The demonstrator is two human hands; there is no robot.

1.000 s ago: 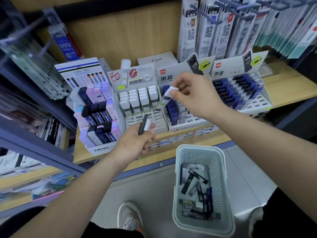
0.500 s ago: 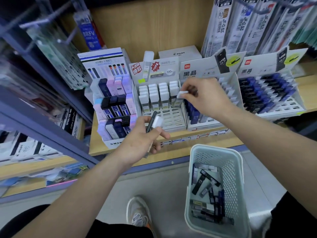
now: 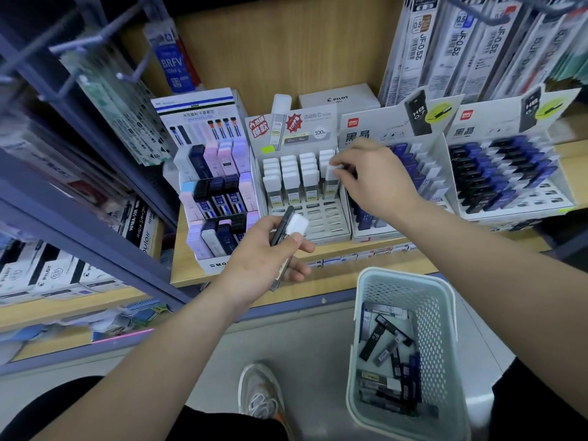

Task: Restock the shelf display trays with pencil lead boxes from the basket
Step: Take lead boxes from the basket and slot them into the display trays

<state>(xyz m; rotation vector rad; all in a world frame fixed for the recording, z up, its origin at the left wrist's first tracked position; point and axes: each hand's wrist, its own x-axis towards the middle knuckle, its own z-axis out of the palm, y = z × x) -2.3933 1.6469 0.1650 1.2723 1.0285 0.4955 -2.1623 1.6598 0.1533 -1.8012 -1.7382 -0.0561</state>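
Observation:
My right hand (image 3: 370,178) pinches the white cap of a clear lead box (image 3: 332,179) standing in the rightmost column of the white-capped display tray (image 3: 321,222). My left hand (image 3: 264,254) hovers in front of that tray and grips two lead boxes (image 3: 288,230), one black and one white-capped. A pale green basket (image 3: 436,313) stands on the floor at lower right with several black, blue and clear lead boxes (image 3: 386,345) inside. To the right sit two trays of blue and black boxes (image 3: 506,173).
A stepped Mono tray (image 3: 216,205) of pastel and dark boxes stands left of the white tray. Hanging refill packs (image 3: 451,43) crowd the upper right, metal pegs (image 3: 79,46) jut out at upper left. My shoe (image 3: 261,396) is on the floor beside the basket.
My right hand carried the white-capped box down and left from the air into the rightmost column of the white tray. My left hand stayed put with its two boxes.

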